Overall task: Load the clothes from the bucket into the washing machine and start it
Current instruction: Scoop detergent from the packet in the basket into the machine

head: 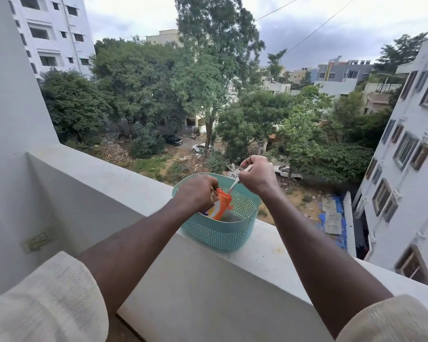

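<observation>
A teal perforated plastic basket (218,233) stands on the white balcony ledge (134,183). My left hand (195,193) grips the top of an orange detergent packet (221,204) that sits tilted inside the basket. My right hand (257,175) is closed around a thin white spoon-like handle (234,185) whose lower end points down at the packet's mouth. No clothes, bucket or washing machine are in view.
The ledge runs from the left wall (13,144) toward the lower right, with an open drop to trees, parked cars and buildings beyond. A wall socket (36,241) sits low on the left wall. My cream sleeves (47,304) fill the bottom corners.
</observation>
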### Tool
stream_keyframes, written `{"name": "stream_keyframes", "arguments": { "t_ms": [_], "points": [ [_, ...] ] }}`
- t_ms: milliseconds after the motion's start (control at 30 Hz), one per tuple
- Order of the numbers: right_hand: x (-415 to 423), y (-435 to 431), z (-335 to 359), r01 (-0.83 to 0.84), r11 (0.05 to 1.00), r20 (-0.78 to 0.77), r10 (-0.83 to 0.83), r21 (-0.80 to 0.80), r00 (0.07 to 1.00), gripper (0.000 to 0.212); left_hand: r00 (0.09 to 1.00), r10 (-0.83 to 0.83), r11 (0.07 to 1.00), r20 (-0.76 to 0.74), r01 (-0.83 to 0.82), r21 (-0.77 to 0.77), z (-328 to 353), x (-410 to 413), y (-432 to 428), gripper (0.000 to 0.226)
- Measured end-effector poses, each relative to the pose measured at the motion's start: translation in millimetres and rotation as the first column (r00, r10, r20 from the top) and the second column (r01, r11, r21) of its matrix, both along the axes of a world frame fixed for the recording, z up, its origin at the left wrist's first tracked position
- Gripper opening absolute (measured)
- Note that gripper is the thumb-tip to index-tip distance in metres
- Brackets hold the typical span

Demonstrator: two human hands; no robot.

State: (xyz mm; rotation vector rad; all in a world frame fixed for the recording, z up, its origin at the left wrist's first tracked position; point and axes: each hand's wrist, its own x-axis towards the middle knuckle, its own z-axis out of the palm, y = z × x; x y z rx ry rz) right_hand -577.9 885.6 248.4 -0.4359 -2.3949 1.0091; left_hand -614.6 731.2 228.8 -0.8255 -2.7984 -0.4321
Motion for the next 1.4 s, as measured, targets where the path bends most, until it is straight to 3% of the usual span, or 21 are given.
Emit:
{"name": "stream_keyframes", "arguments": {
  "t_ms": [100, 233, 500, 667, 767, 867, 1033, 1133, 1400],
  "points": [
    [-1, -9, -5, -0.008, 1.0, 0.053, 0.009, -0.013, 0.999, 0.01, 1.0, 0.003, 0.995, 0.022, -0.005, 0.102, 2, 2, -1, 0.02],
    [0, -22, -9, -0.097, 0.988, 0.25, 0.064, 0.123, 0.966, 0.009, 0.998, -0.025, 0.988, 0.057, 0.016, 0.151, 2, 3, -5, 0.018],
    [11, -18, 7, -0.123, 0.968, 0.354, 0.038, 0.22, 0.934, 0.014, 0.958, -0.155, 0.987, 0.242, 0.138, 0.086, 10, 19, -16, 0.054],
    [30, -14, 16, -0.065, 0.962, 0.274, -0.011, 0.265, 0.962, 0.01, 0.983, -0.105, 0.993, 0.15, 0.095, 0.07, 23, 36, -51, 0.051],
    [45, -28, 19, -0.01, 0.933, 0.15, -0.047, 0.361, 0.988, 0.02, 0.998, -0.002, 0.993, 0.065, -0.005, 0.119, 23, 52, -86, 0.055],
    [59, -56, 21, -0.035, 0.919, 0.128, -0.016, 0.392, 0.992, 0.038, 0.995, 0.096, 0.989, -0.002, -0.095, 0.114, 19, 70, -125, 0.06],
    [74, -137, 27, -0.163, 0.913, 0.063, 0.151, 0.375, 0.987, 0.057, 0.975, 0.175, 0.984, -0.137, -0.173, 0.031, 15, 105, -202, 0.062],
    [88, -202, 26, -0.259, 0.906, 0.016, 0.269, 0.335, 0.963, 0.053, 0.957, 0.235, 0.972, -0.172, -0.231, 0.044, 18, 128, -255, 0.059],
    [160, -395, 5, -0.514, 0.784, -0.025, 0.556, 0.349, 0.831, 0.052, 0.869, 0.443, 0.896, -0.221, -0.432, 0.098, 12, 228, -435, 0.057]
  ]
}}
